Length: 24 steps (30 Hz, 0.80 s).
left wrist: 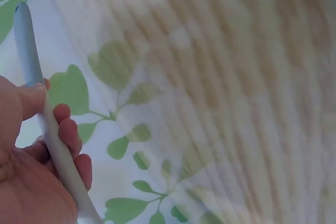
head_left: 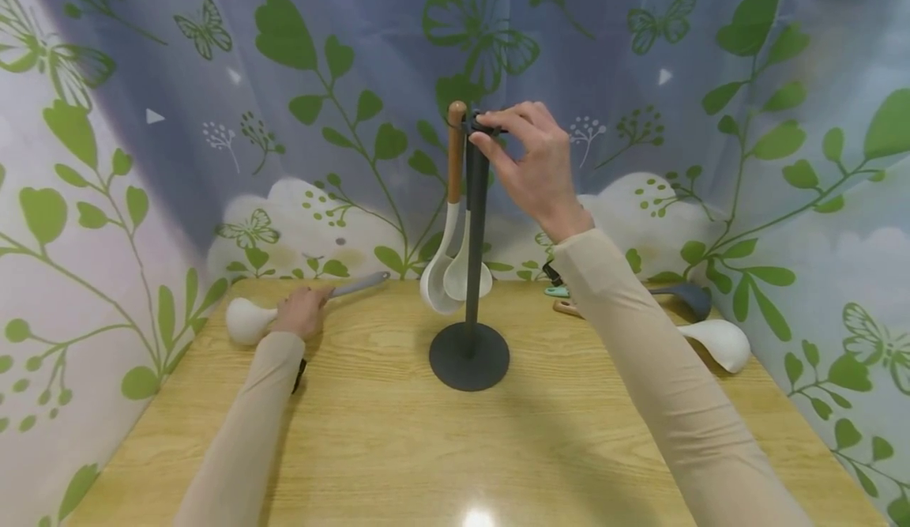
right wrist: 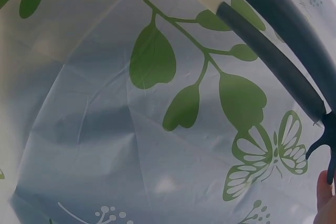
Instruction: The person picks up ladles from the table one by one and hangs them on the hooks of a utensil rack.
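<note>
My left hand [head_left: 301, 313] grips the grey handle of a ladle [head_left: 245, 321] with a white bowl, low over the table's left side; in the left wrist view, fingers curl round the handle [left wrist: 32, 51]. At the middle stands a dark utensil stand [head_left: 476, 250] with hooks on top. My right hand [head_left: 536, 159] pinches the hooked top of the stand between thumb and fingers. From the hooks hang a wooden-handled white ladle [head_left: 455, 163] and a dark-handled utensil [head_left: 460, 278] with a pale bowl. The right wrist view shows that dark handle [right wrist: 273, 61] beside the pole.
On the wooden table [head_left: 426, 448], at the right, lie a white ladle [head_left: 727, 345], a dark grey utensil [head_left: 693, 300] and two handles, mint [head_left: 558, 292] and brown [head_left: 566, 307], partly behind my right sleeve. A leaf-patterned curtain [head_left: 355, 53] surrounds the table.
</note>
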Each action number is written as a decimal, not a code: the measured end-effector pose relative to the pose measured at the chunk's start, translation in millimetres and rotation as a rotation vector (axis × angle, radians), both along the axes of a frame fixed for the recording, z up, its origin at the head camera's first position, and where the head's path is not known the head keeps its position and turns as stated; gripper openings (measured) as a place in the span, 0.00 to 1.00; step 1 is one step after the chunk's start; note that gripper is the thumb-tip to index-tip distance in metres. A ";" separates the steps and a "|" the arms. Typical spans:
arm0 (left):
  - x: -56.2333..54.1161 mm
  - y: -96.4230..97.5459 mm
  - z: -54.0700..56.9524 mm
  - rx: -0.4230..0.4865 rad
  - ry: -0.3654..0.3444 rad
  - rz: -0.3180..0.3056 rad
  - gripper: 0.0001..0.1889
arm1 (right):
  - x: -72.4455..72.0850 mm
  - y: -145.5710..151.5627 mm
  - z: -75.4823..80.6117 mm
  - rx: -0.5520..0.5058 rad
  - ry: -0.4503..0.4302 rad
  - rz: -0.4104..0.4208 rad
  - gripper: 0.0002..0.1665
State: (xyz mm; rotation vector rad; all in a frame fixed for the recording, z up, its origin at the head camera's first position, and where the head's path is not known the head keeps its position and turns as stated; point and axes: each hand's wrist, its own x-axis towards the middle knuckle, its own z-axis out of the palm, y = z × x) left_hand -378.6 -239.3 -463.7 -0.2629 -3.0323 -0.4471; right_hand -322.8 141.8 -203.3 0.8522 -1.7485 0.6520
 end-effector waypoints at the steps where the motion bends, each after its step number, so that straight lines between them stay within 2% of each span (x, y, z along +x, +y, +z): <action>1: -0.5 0.2 0.8 0.000 0.002 0.000 0.21 | 0.0 0.0 0.0 -0.001 0.000 0.001 0.20; 4: -0.1 2.1 3.9 0.008 0.017 0.016 0.20 | -0.1 0.1 -0.4 -0.005 -0.003 0.000 0.19; 12: 3.3 9.4 13.1 0.050 0.112 0.031 0.20 | 0.1 -0.2 -1.0 -0.013 -0.006 0.001 0.19; 17: 5.8 14.9 16.2 0.053 0.151 0.004 0.19 | 0.6 -0.6 -1.8 -0.018 -0.005 -0.006 0.19; 24: 7.8 20.5 17.6 0.107 0.158 -0.019 0.20 | 0.1 -1.7 -1.2 -0.016 -0.003 -0.006 0.20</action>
